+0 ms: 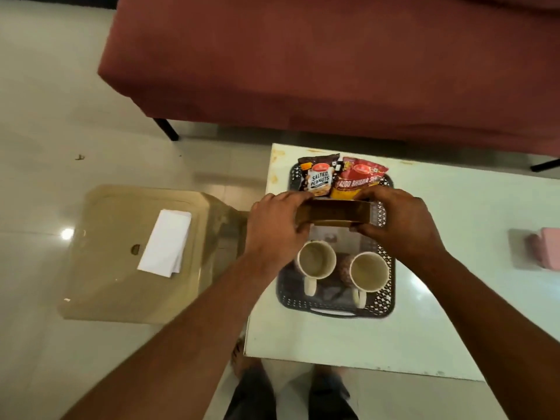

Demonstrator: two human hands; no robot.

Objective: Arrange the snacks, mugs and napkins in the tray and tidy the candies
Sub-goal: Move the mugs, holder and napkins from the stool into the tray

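Nearest me, on the white table point(439, 313), sits the black tray point(333, 312), with a handle on the edge facing me. In its near half two mugs stand upright, the left mug point(316, 259) beside the right mug point(369, 271), both handles pointing back toward me. Just beyond them the left hand point(274, 228) and right hand point(400, 225) grip a gold box point(333, 214) by its short ends, fingers curled over the top. Its long axis runs left to right across the tray's middle; I cannot tell whether it touches the tray. Off to the left, folded napkins point(166, 242) lie on a beige stool point(115, 283). At the tray's far end a peanut packet point(316, 177) and a red packet point(357, 180) lie side by side, tops pointing away. A red sofa point(333, 71) stands beyond.
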